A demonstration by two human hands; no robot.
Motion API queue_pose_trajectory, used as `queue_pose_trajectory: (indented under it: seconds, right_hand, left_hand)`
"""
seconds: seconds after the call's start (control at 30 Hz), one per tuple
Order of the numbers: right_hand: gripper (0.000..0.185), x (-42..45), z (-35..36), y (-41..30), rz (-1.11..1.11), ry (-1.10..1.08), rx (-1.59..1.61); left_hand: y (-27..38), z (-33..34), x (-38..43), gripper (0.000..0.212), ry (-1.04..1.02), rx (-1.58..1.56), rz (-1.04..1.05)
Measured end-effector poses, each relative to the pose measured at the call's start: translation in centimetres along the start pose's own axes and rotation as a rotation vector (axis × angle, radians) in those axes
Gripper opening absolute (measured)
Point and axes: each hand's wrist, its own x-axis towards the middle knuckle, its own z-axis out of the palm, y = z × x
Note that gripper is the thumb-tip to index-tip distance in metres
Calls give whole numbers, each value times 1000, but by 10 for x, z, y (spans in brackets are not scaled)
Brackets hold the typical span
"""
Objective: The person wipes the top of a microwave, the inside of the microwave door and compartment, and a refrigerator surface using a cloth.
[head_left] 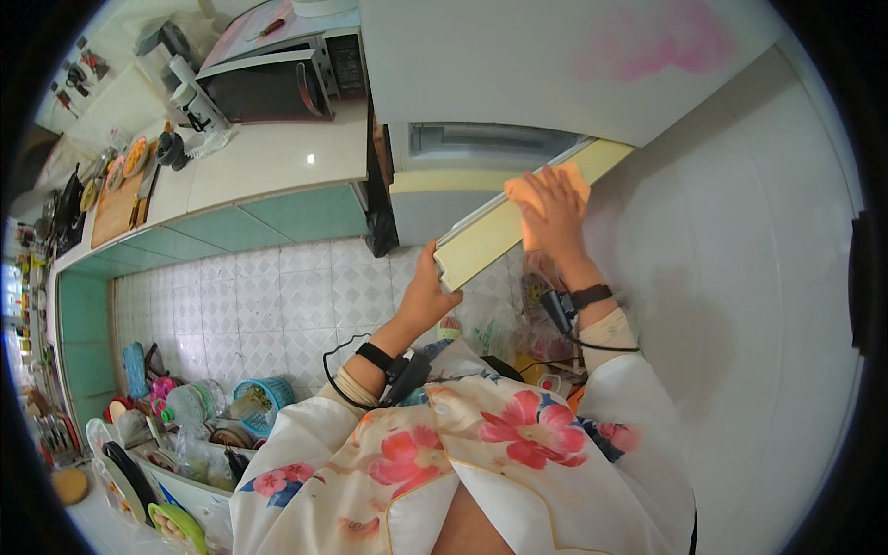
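An orange cloth (pixel 581 182) lies under my right hand (pixel 557 216), pressed on the pale yellow top edge of an open refrigerator door (pixel 479 258). My left hand (pixel 431 286) grips the near left end of that door, fingers on one side and thumb on the other. The door stands ajar at a slant, and a drawer or shelf (pixel 485 141) shows in the opening behind it. The tall upper refrigerator door (pixel 485 62), white with a pink pattern, is above. Both wrists wear black straps with small devices and cables.
Left of the refrigerator runs a white counter (pixel 277 149) with a microwave oven (pixel 260 87), a thermos (pixel 198 107) and a cutting board (pixel 118 208). A blue basket (pixel 281 397) and bottles stand at lower left. Plastic bags (pixel 489 326) lie below my hands. A white wall (pixel 735 277) rises at right.
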Motion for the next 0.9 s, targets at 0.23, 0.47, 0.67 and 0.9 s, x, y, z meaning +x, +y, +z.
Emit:
queue_pose_trajectory:
  seconds: [0.23,0.47,0.67,0.9]
  right_hand:
    - [54,58,26,101,219,52,-126]
    - [55,88,30,140,421,121,-8]
    - [56,74,33,101,405,119,-58]
    - [53,34,34,-4,186,160,-48]
  left_hand:
    - [-1,-12,11,92,-6,48,-19]
    - [-11,-19,20,91,30,143,-18]
    - [-15,-26,34,90,32,138,15]
    - [-14,-31,38,90,45,152,9]
